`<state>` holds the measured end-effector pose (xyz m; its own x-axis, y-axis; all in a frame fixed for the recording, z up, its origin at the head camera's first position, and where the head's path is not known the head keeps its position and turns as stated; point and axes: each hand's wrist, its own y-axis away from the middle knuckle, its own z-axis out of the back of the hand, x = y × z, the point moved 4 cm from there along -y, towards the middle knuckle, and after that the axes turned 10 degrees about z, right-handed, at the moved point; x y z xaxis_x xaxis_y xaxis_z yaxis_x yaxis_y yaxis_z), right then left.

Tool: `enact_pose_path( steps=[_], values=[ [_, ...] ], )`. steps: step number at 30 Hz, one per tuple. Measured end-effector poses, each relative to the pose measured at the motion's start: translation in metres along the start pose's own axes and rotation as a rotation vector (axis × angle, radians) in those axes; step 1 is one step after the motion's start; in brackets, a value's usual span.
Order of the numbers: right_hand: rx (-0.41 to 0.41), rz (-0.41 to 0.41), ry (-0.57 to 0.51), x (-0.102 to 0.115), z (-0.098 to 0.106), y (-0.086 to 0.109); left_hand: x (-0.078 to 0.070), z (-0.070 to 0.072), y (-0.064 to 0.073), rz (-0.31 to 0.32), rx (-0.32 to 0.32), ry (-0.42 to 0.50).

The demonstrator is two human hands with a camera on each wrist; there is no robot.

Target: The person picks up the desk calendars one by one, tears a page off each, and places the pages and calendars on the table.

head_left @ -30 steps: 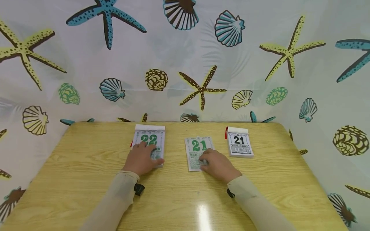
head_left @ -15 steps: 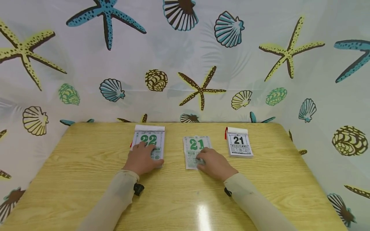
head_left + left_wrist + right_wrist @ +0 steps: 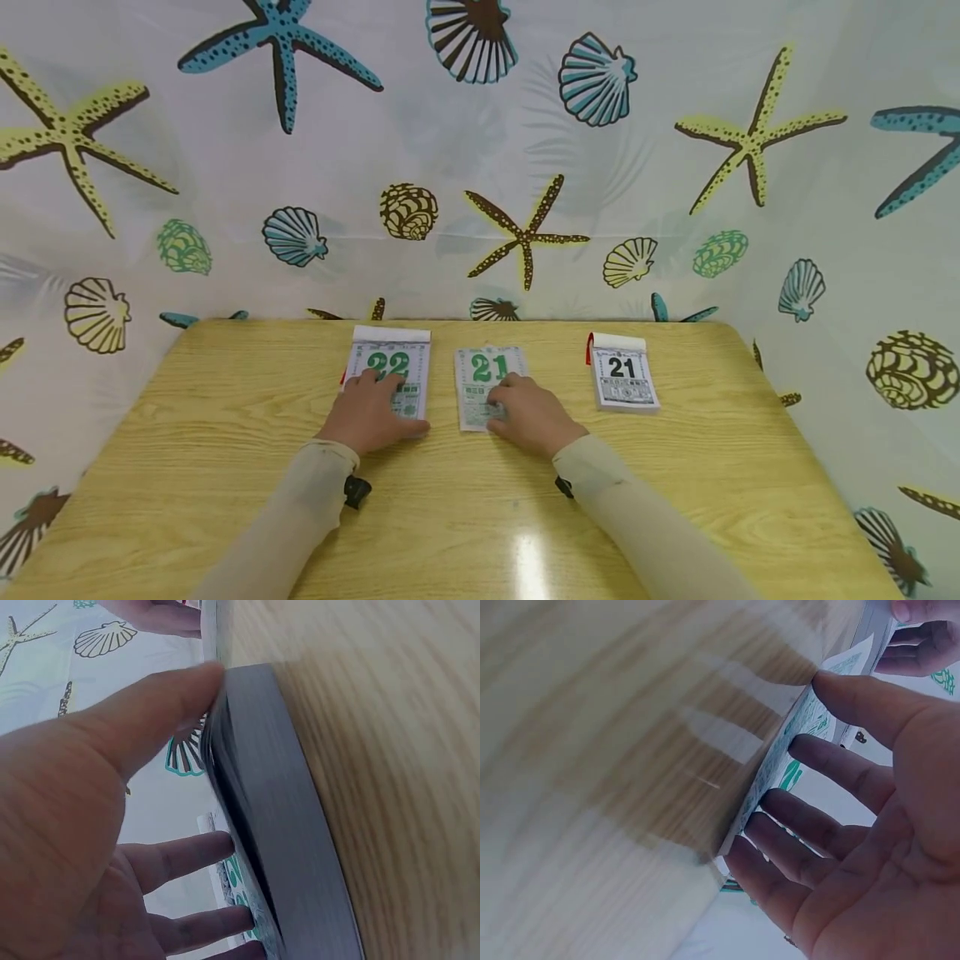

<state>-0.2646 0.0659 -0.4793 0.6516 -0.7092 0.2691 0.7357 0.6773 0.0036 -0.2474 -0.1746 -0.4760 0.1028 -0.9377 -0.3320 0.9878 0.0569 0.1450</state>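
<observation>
A tear-off calendar pad (image 3: pixel 415 393) with a green 22 lies on the table left of the middle. My left hand (image 3: pixel 366 417) rests over its lower left part. In the left wrist view the thumb touches a corner of the thick pad (image 3: pixel 289 810), and the fingertips lie on its printed face. A loose calendar sheet (image 3: pixel 472 407) with a green 21 lies just right of the pad, a gap between them. My right hand (image 3: pixel 528 415) presses on the sheet's lower right part. In the right wrist view the thumb and fingertips touch the thin sheet (image 3: pixel 780 746), which lifts slightly at one end.
A smaller calendar pad (image 3: pixel 628 387) with a black 21 and a red edge stands apart on the right. The wooden table (image 3: pixel 480 517) ends at a curtain (image 3: pixel 420 275) printed with starfish and shells.
My right hand has slid the loose sheet to the left and slightly away from me, closer to the 22 pad. The left hand stays where it was.
</observation>
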Motion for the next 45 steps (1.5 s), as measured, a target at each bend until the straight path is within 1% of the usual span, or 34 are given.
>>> enact_pose_path(
  steps=[4, 8, 13, 18, 22, 26, 29, 31, 33, 36, 38, 40, 42, 45],
  values=[
    [-0.009, 0.005, -0.004, 0.002, -0.002, -0.005, 0.004, 0.0, -0.003, 0.022, -0.002, 0.014],
    [-0.009, 0.001, -0.004, 0.006, -0.003, -0.01, 0.01, 0.003, -0.006, 0.032, -0.026, 0.024],
    [-0.01, -0.016, 0.008, 0.012, -0.002, -0.017, 0.017, 0.006, -0.01, 0.043, -0.039, 0.007],
    [-0.004, -0.046, -0.001, 0.017, -0.002, -0.023, 0.015, 0.007, -0.012, 0.043, -0.023, -0.028],
    [-0.002, -0.067, 0.0, 0.02, -0.004, -0.025, 0.01, 0.01, -0.009, 0.041, -0.01, -0.046],
    [-0.006, -0.073, -0.002, 0.021, -0.004, -0.025, 0.009, 0.01, -0.008, 0.046, 0.0, -0.053],
    [-0.017, -0.052, -0.048, 0.021, -0.004, -0.025, 0.009, 0.01, -0.008, 0.051, 0.008, -0.06],
    [-0.035, -0.039, -0.11, 0.019, -0.002, -0.024, 0.009, 0.009, -0.008, 0.056, 0.013, -0.065],
    [-0.069, -0.033, -0.181, 0.015, 0.004, -0.02, 0.009, 0.009, -0.008, 0.057, 0.015, -0.067],
    [-0.156, -0.053, -0.275, -0.002, 0.021, -0.011, 0.009, 0.009, -0.009, 0.054, 0.008, -0.068],
    [-0.226, -0.085, -0.308, -0.022, 0.036, 0.0, 0.009, 0.009, -0.009, 0.049, 0.003, -0.065],
    [-0.294, -0.129, -0.326, -0.048, 0.05, 0.014, 0.009, 0.008, -0.01, 0.045, 0.002, -0.069],
    [-0.348, -0.192, -0.333, -0.08, 0.062, 0.029, 0.01, 0.008, -0.011, 0.041, 0.002, -0.072],
    [-0.385, -0.307, -0.332, -0.129, 0.071, 0.051, 0.01, 0.007, -0.012, 0.037, -0.003, -0.078]
  ],
)
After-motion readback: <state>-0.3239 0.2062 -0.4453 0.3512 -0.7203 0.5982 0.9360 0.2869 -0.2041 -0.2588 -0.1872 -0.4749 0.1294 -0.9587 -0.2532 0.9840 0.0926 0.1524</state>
